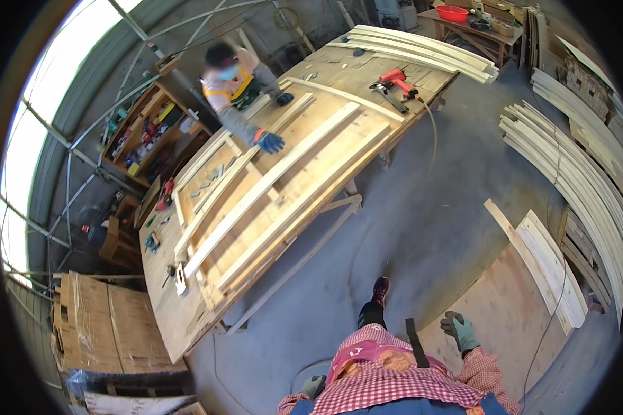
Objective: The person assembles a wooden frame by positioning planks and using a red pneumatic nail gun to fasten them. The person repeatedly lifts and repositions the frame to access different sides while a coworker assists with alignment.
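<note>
My right hand (461, 331), in a grey-green work glove with dark fingers, hangs to the right of my body. Its fingers are curled in, and I see nothing held in them. Low at my left side is my left hand (313, 386), gloved too; how its fingers lie does not show. Neither hand touches the big wooden worktable (160, 315) ahead. On it lies a frame of pale wood strips (284, 169). A red nail gun (399, 81) with a hose rests near the table's right end.
Across the table a person (232, 90) in blue gloves leans over the frame. Long wood strips (567, 166) are stacked at right, beside a plywood sheet (495, 325) with boards (543, 256). Cardboard-wrapped packs (93, 321) stand at left. A hose (432, 142) hangs from the table.
</note>
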`<state>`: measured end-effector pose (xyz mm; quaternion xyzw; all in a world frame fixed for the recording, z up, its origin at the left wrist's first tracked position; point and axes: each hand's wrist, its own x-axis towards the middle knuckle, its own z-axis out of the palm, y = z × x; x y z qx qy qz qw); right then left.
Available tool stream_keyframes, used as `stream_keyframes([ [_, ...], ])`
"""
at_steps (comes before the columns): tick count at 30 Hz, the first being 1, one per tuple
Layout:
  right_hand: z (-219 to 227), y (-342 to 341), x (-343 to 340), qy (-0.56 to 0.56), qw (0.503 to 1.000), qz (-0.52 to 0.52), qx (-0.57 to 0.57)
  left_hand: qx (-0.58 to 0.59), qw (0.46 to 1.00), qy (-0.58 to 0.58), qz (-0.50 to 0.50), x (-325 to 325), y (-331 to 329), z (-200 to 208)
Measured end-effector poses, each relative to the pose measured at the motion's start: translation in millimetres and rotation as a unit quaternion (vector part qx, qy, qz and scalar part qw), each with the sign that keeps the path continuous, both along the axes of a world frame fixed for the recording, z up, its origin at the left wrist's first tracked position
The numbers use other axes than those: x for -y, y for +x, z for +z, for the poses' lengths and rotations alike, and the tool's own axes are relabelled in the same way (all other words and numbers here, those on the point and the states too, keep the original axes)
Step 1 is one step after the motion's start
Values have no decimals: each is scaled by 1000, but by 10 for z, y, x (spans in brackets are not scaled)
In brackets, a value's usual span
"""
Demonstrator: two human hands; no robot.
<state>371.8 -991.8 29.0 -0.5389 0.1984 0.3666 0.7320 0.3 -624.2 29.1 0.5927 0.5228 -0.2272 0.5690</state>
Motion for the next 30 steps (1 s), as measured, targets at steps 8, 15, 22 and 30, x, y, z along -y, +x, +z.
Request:
stream_keyframes([
  [8,-1468,15,1071,-20,974,-114,-196,177,974,134,42,-1557,2916,-117],
  [15,-1111,875,639,-142,962,-62,-223,191,848,475,-135,-2776,4763,552],
  [22,-172,2924,-792,-259,962,-61,-59,47,768,598,-223,-4234,5457,587],
  [30,207,3684,-2349,-252,967,30,-18,50,756,570,-317,-5426,6671,67],
])
